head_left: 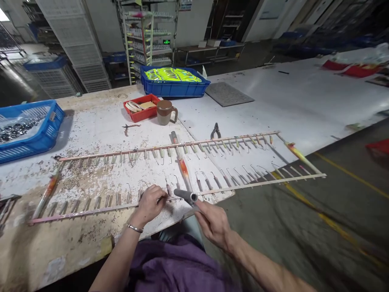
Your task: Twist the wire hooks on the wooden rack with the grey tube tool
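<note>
A long ladder-like frame [91, 211] lies across the table, with rows of small clipped pieces and thin wire hooks along both long rails. At its near rail, my left hand [151, 205] is closed in a pinch around a small dark piece that I cannot make out. Just to the right, my right hand [214, 221] grips a dark grey tube [184, 195], whose hollow end faces me. The tube lies over the near rail, close to my left fingertips; whether it touches the rail I cannot tell. Behind the tube, an orange-stained crossbar [183, 166] spans the frame.
Pliers [216, 132] and red-handled cutters [131, 128] lie beyond the frame. Farther back stand a brown mug [164, 112], a red tray [142, 117] and a blue crate [179, 90] of yellow-green pieces. Another blue basket [45, 136] holds shiny metal parts at left.
</note>
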A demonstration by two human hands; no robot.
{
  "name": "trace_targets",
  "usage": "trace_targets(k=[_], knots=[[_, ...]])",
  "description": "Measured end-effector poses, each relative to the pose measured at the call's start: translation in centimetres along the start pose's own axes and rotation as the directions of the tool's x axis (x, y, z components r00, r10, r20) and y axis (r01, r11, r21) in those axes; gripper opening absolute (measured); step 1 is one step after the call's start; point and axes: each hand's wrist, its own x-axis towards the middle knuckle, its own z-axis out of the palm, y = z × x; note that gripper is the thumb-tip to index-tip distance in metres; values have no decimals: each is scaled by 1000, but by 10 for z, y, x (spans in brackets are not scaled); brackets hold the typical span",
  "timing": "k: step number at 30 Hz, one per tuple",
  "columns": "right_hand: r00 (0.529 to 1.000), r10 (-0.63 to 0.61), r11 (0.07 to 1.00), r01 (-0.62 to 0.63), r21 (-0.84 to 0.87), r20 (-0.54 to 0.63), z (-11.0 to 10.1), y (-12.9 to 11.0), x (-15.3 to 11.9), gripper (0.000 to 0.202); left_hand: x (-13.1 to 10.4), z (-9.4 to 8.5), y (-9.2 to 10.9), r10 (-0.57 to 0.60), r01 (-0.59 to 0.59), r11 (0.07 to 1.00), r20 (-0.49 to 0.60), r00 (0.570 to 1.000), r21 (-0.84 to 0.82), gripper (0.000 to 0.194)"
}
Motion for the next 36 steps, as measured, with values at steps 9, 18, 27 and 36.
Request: trace_targets(k=[9, 18, 27, 36], knots=[[994, -37, 999, 39, 13, -98, -6, 0, 9, 51, 0, -3, 4, -42, 42, 999, 32, 999, -1, 19], [998, -33, 997, 29, -78, -57, 1, -6, 5, 61, 0, -1, 0, -44, 43, 999, 37, 998, 27, 19], [997, 16, 999, -18, -34, -74, 4, -3, 4, 57, -1, -2, 0, -21, 17, 996, 56, 998, 82, 19], [998, 19, 999, -21, -41, -53, -1, -5, 8, 56, 0, 0, -4, -4, 2, 998, 36, 999, 61, 18]])
